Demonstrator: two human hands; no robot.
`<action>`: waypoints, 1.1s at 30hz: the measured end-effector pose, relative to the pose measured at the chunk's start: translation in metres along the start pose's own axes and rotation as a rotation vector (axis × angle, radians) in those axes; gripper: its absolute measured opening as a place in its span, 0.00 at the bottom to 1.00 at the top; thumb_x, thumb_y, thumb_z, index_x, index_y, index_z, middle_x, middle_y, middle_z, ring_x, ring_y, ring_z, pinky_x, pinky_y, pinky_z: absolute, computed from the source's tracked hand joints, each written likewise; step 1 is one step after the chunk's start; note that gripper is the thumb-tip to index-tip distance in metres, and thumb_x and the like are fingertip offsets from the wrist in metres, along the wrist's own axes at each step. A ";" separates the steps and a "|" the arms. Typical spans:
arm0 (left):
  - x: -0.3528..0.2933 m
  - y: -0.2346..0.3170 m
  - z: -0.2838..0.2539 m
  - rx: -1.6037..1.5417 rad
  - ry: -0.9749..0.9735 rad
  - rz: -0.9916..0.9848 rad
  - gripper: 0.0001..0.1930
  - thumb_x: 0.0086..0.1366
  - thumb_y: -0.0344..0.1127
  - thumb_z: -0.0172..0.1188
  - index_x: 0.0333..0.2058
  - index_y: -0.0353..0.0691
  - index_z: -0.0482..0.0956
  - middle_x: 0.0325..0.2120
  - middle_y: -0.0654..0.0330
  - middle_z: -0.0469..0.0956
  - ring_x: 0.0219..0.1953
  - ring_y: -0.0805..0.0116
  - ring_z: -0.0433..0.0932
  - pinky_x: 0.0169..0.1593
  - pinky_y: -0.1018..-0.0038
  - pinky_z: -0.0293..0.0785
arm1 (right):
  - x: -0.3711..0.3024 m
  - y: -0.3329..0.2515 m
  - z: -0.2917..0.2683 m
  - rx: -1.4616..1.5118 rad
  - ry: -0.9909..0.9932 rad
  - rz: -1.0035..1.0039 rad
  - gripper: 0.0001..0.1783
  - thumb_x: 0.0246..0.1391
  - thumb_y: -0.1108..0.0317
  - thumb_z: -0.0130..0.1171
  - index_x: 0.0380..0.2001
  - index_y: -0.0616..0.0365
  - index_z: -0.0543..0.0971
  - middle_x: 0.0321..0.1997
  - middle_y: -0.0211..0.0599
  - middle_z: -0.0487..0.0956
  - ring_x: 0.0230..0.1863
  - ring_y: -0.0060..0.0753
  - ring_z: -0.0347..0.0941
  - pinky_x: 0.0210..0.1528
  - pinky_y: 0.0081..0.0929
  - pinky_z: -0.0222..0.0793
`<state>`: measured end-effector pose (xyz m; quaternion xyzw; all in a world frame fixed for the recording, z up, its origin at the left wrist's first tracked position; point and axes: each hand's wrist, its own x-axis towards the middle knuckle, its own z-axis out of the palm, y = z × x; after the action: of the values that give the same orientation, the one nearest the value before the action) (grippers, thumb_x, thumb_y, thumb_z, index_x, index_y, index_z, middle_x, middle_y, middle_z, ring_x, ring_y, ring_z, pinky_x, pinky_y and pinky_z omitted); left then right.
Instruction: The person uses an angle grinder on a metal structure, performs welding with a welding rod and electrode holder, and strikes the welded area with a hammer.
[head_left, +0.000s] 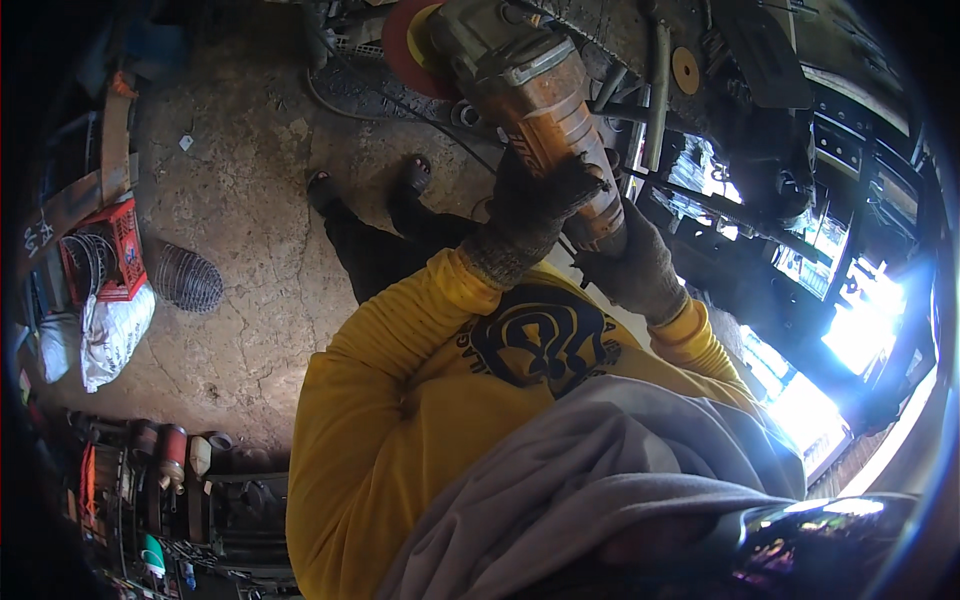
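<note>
Rough, stained concrete floor, cracked and brownish, spreads out to the left of both hands. Well to the left of the left hand is a red plastic crate with slotted walls, holding grey, ring-like pieces. Just beneath it, on the side toward the body, hangs a crumpled white sack; what it contains is hidden. Between crate and hand, nearer the crate, lies a dark, ribbed oval piece on the concrete. Farther back to the left of the hands are a red cylindrical canister and a pale bottle; their contents cannot be told.

Both hands wear dark, coarse-knit gloves. The left hand is clamped on the scuffed orange body of an angle grinder, and the right hand is wrapped around its narrower rear end. The grinder's grey metal head and round red-and-yellow disc lie beyond the left hand. Beyond the right hand sits a flat tan disc with a central hole, near metal bars.
</note>
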<state>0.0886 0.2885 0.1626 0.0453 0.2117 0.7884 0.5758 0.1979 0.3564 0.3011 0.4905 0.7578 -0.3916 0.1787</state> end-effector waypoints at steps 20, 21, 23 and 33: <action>0.006 -0.002 0.003 -0.067 0.093 0.014 0.28 0.67 0.36 0.65 0.59 0.35 0.60 0.50 0.46 0.76 0.51 0.55 0.82 0.55 0.62 0.82 | 0.004 -0.015 -0.006 -0.122 0.004 0.000 0.37 0.46 0.71 0.73 0.61 0.60 0.71 0.48 0.42 0.83 0.47 0.31 0.82 0.49 0.32 0.78; 0.006 -0.003 0.002 -0.114 0.088 0.006 0.29 0.67 0.36 0.65 0.59 0.34 0.60 0.50 0.46 0.76 0.51 0.54 0.82 0.55 0.62 0.82 | 0.004 -0.018 -0.007 -0.132 0.004 0.009 0.37 0.47 0.71 0.73 0.61 0.60 0.71 0.48 0.43 0.83 0.47 0.31 0.82 0.49 0.32 0.78; 0.008 0.000 0.002 -0.211 0.081 -0.013 0.29 0.66 0.35 0.65 0.59 0.34 0.60 0.49 0.45 0.76 0.51 0.54 0.81 0.55 0.61 0.82 | 0.005 -0.018 -0.008 -0.085 -0.025 0.047 0.40 0.44 0.68 0.73 0.62 0.58 0.70 0.51 0.49 0.82 0.54 0.46 0.79 0.55 0.40 0.76; 0.003 0.005 0.002 0.006 0.079 0.040 0.26 0.63 0.31 0.67 0.56 0.33 0.65 0.47 0.49 0.77 0.50 0.59 0.81 0.53 0.64 0.82 | 0.006 -0.016 -0.007 -0.041 -0.038 0.074 0.41 0.43 0.66 0.74 0.62 0.56 0.69 0.53 0.52 0.81 0.57 0.53 0.78 0.58 0.43 0.75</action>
<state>0.0837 0.2908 0.1663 0.0201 0.2355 0.8005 0.5508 0.1817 0.3621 0.3081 0.5069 0.7435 -0.3781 0.2174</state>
